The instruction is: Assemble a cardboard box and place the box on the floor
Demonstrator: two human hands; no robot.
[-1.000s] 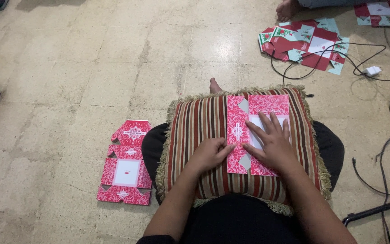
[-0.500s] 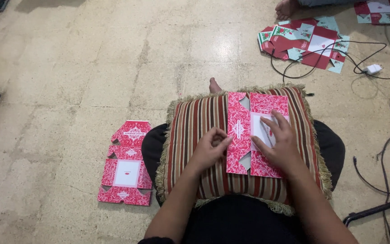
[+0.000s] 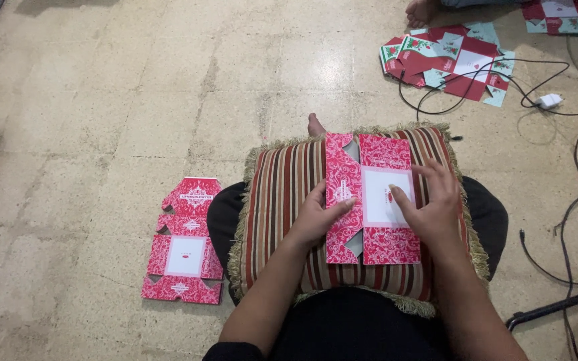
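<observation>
A flat pink patterned cardboard box blank [image 3: 376, 200] with a white centre panel lies on a striped cushion [image 3: 282, 200] on my lap. My left hand [image 3: 319, 217] presses on its narrow left flap, fingers resting on the card. My right hand [image 3: 433, 200] lies flat on the right part, fingertips on the white panel. Neither hand grips the card; both press it down against the cushion.
A second pink box blank [image 3: 185, 244] lies unfolded on the stone floor to my left. A pile of red and green blanks [image 3: 453, 60] sits at the back right, with black cables [image 3: 570, 160] and a white charger [image 3: 546, 101] nearby. Another person's foot [image 3: 421, 10] shows at top.
The box blank's left flap has been folded over, and the white panel now shows. My right hand slid to the right, and my left hand moved onto the flap.
</observation>
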